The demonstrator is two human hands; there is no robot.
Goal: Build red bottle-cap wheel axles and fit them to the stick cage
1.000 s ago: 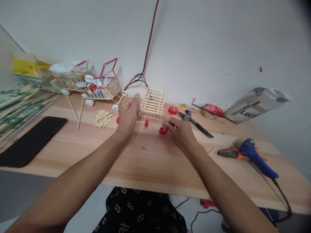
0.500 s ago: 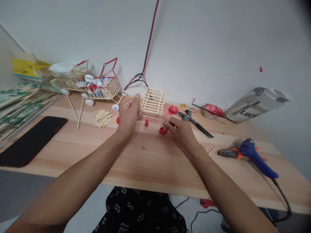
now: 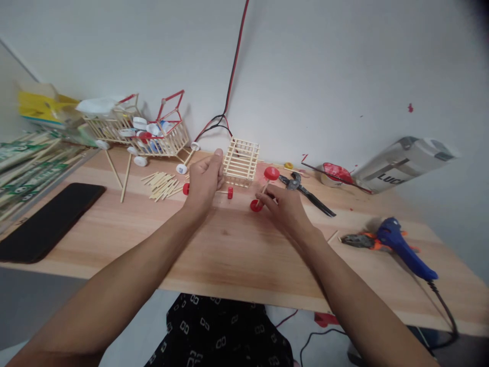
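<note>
My left hand (image 3: 204, 178) is closed, thumb upward, at the left side of a small basket made of thin wooden sticks (image 3: 241, 160). Its curled fingertips seem to grip the basket's edge, though they are partly hidden. Just below, a wooden axle with red caps (image 3: 229, 192) at its ends lies on the table, its middle covered by that hand. Between thumb and fingers, my right hand (image 3: 284, 204) pinches a second axle, a stick with two red bottle caps (image 3: 271, 174) as wheels. It is tilted, with its lower cap (image 3: 256, 205) close to the tabletop.
Two finished stick carts (image 3: 168, 140) stand back left, one filled with bottle caps. Cut sticks (image 3: 163, 186) lie in front of them. A black phone (image 3: 51, 221) is at left. Rightward are pincers (image 3: 305, 192), pliers (image 3: 357, 240), a blue glue gun (image 3: 407, 250) and a red paint cup (image 3: 336, 174).
Almost nothing differs. Both hands keep their places and holds, with only a very slight shift of the view.
</note>
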